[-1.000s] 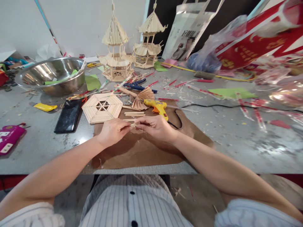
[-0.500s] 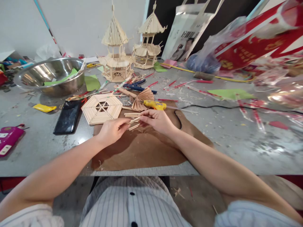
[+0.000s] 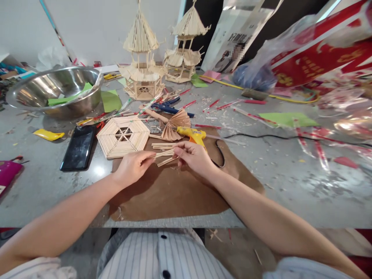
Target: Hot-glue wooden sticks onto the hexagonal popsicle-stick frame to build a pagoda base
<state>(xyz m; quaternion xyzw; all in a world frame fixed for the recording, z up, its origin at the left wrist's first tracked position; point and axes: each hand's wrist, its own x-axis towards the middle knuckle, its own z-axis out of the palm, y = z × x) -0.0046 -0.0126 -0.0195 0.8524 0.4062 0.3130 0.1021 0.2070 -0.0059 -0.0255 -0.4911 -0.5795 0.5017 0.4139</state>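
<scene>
Brown paper [image 3: 180,193] stretches from the hands toward the table's [image 3: 305,186] near edge. Over the paper's far half, left hand [image 3: 133,166] and right hand [image 3: 192,157] pinch slim, pale, straight sticks [image 3: 164,153]. A hexagonal panel [image 3: 110,141] sits by the paper's far left corner.

Pale, slender sticks [image 3: 164,153] — ends pinched in fingers [image 3: 148,154]; similar loose sticks [image 3: 161,146] lying just beyond.

Glue gun [image 3: 194,134] and pagodas [image 3: 141,38] show a craft workshop.
</scene>
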